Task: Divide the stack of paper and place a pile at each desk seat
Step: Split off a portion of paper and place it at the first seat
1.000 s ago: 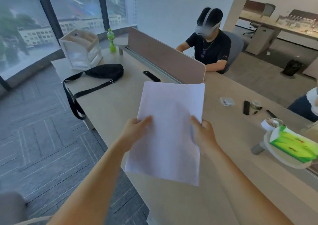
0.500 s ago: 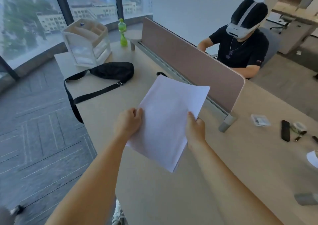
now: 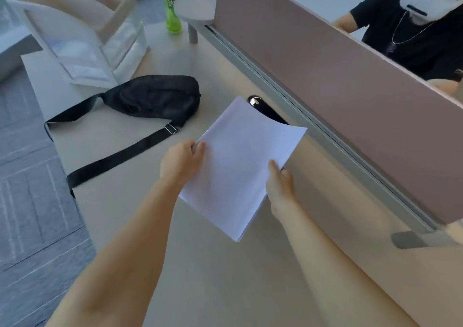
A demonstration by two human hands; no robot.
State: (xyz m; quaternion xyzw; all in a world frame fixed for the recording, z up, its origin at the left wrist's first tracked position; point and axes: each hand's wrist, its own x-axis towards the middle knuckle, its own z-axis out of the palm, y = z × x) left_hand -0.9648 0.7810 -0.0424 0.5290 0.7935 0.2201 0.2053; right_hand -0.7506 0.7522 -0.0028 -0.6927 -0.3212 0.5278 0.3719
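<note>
A white stack of paper (image 3: 240, 161) hangs just above the pale wooden desk (image 3: 225, 276), turned slightly clockwise. My left hand (image 3: 181, 162) grips its left edge, thumb on top. My right hand (image 3: 279, 185) grips its right edge, thumb on the sheet and fingers under it. The far corner of the stack curls up over a black cable slot (image 3: 266, 108) in the desk.
A black sling bag (image 3: 152, 96) with a long strap lies left of the paper. Behind it stand a white desk organizer (image 3: 82, 31) and a green bottle (image 3: 171, 8). A pink divider panel (image 3: 338, 76) runs along the right; a person in black (image 3: 411, 36) sits beyond it.
The view has moved closer and tilted down toward the desk. Both hands have carried the stack forward and lower, over the desk near the bag and cable slot.
</note>
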